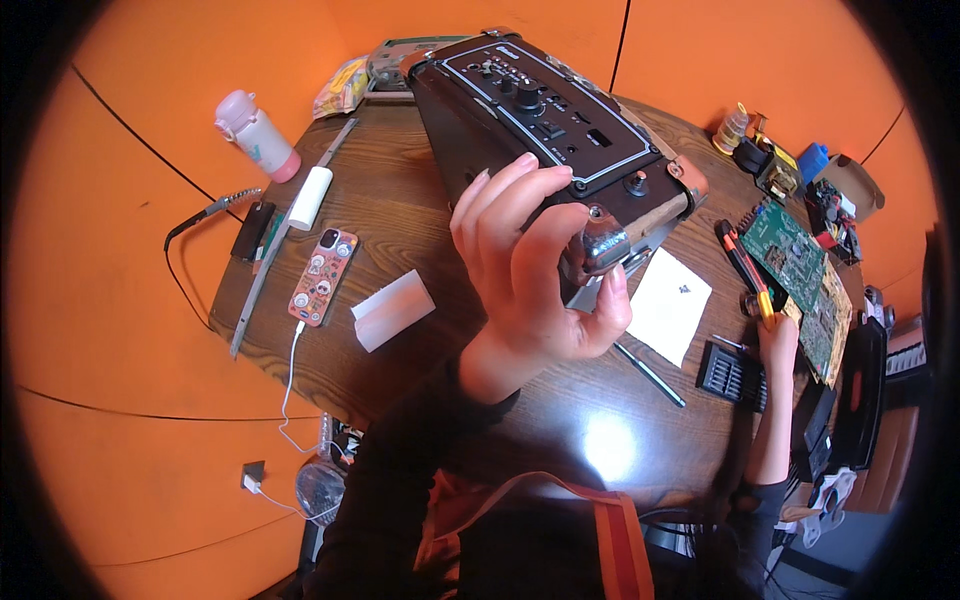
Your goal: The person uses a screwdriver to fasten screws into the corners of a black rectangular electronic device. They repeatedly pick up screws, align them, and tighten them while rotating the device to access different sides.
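Note:
A black speaker box [430, 120] with a knob panel and brown trim stands tilted in the middle of the table. My left hand [530, 260] is closed around its near corner, the thumb and forefinger on either side of a shiny metal corner cap [605, 245]. Its other fingertips rest by the panel's edge. Over on the right, my right hand [778, 345] has its fingers on the yellow end of a long orange-and-black hand tool [742, 258]. The tool's exact kind is unclear.
Green circuit boards [790, 245] lie beside the tool, above a black bit case [732, 375]. White paper [672, 305] with small dark bits and a dark pen-like rod [650, 375] lie nearer. Leftward are a phone [323, 278] on a cable, a metal strip [265, 270] and a bottle [258, 138].

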The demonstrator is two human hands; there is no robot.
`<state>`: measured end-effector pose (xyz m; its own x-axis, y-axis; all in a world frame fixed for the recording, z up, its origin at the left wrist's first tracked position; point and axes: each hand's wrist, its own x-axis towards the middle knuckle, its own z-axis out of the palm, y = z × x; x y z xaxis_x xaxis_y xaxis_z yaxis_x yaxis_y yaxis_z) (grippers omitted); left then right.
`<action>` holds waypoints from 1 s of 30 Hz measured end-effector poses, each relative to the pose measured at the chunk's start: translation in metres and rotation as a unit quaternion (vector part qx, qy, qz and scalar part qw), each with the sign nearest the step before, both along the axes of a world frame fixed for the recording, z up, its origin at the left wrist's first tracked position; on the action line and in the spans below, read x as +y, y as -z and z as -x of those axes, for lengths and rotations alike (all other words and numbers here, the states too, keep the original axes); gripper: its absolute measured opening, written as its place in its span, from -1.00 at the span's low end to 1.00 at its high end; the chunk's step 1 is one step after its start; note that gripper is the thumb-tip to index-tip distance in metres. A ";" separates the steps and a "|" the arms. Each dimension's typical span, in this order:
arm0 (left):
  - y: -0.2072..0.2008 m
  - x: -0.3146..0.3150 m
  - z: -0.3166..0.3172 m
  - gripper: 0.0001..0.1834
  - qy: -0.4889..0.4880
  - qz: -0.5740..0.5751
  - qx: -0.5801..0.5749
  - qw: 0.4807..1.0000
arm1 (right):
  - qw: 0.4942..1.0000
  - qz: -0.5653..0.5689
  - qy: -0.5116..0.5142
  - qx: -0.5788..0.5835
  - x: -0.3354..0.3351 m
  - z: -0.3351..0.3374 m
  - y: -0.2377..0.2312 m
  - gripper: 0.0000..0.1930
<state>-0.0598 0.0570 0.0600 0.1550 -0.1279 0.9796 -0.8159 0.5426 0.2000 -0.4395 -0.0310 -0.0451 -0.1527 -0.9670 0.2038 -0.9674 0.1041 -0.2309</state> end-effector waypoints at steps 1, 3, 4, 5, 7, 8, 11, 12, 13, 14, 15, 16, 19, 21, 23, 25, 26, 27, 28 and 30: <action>0.000 0.000 0.000 -0.57 -0.001 -0.001 0.000 1.000 | 1.000 -0.001 0.000 0.003 0.000 0.000 -0.001 -0.82; 0.000 0.001 0.001 -0.57 -0.002 -0.002 0.003 1.000 | 1.000 0.006 -0.003 0.009 0.002 0.001 -0.002 -0.82; -0.001 0.001 0.001 -0.56 -0.003 -0.002 0.005 1.000 | 1.000 0.013 -0.004 0.011 0.004 0.001 -0.003 -0.82; 0.000 0.001 0.001 -0.56 -0.003 -0.005 0.008 1.000 | 1.000 0.011 0.001 0.019 0.005 0.000 -0.004 -0.82; 0.000 0.003 0.001 -0.57 -0.006 -0.015 0.006 1.000 | 0.999 0.030 -0.019 0.009 0.008 0.000 -0.007 -0.82; 0.000 0.003 0.001 -0.57 -0.007 -0.020 0.007 1.000 | 0.999 0.029 -0.018 0.013 0.009 0.000 -0.009 -0.82; 0.001 0.003 -0.001 -0.58 0.006 -0.002 0.002 1.000 | 0.998 0.047 -0.035 -0.003 0.011 -0.003 -0.013 -0.81; 0.001 0.004 -0.002 -0.59 0.009 -0.003 -0.004 1.000 | 0.998 0.049 -0.034 -0.008 0.012 -0.004 -0.015 -0.81; 0.001 0.004 -0.003 -0.60 0.012 -0.004 -0.011 1.000 | 0.998 0.051 -0.032 -0.013 0.013 -0.005 -0.016 -0.81; 0.001 0.004 -0.004 -0.60 0.014 -0.007 -0.016 1.000 | 0.998 0.053 -0.030 -0.018 0.013 -0.007 -0.017 -0.81; 0.001 0.005 -0.004 -0.61 0.011 -0.010 -0.018 1.000 | 0.998 0.052 -0.037 -0.026 0.013 -0.009 -0.018 -0.80; 0.001 0.005 -0.005 -0.62 0.006 -0.015 -0.019 1.000 | 0.997 0.052 -0.043 -0.034 0.014 -0.011 -0.019 -0.80; 0.000 0.007 -0.005 -0.64 0.002 -0.025 -0.019 1.000 | 0.996 0.051 -0.055 -0.044 0.015 -0.016 -0.022 -0.80; -0.001 0.007 -0.004 -0.64 0.000 -0.030 -0.019 0.999 | 0.996 0.055 -0.060 -0.044 0.015 -0.020 -0.025 -0.79; -0.002 0.008 -0.003 -0.62 -0.009 -0.037 -0.018 0.999 | 0.995 0.061 -0.067 -0.041 0.017 -0.022 -0.027 -0.79; -0.002 0.007 0.000 -0.58 -0.014 -0.040 -0.009 0.999 | 0.995 0.061 -0.070 -0.039 0.018 -0.024 -0.030 -0.78; -0.001 0.007 0.000 -0.56 -0.017 -0.043 -0.003 0.999 | 0.995 0.062 -0.071 -0.039 0.019 -0.025 -0.031 -0.78; -0.001 0.007 0.000 -0.55 -0.017 -0.042 -0.005 0.999 | 0.995 0.063 -0.072 -0.042 0.019 -0.026 -0.032 -0.78; 0.000 0.007 0.000 -0.53 -0.017 -0.041 -0.008 0.999 | 0.994 0.064 -0.072 -0.046 0.020 -0.026 -0.032 -0.78; 0.001 0.006 0.000 -0.51 -0.019 -0.037 -0.012 0.999 | 0.994 0.066 -0.073 -0.047 0.020 -0.027 -0.034 -0.78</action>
<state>-0.0595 0.0630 0.0593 0.1386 -0.1954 0.9709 -0.8401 0.4959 0.2197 -0.4127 -0.0112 -0.0116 -0.0376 -0.9458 0.3225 -0.9434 -0.0728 -0.3235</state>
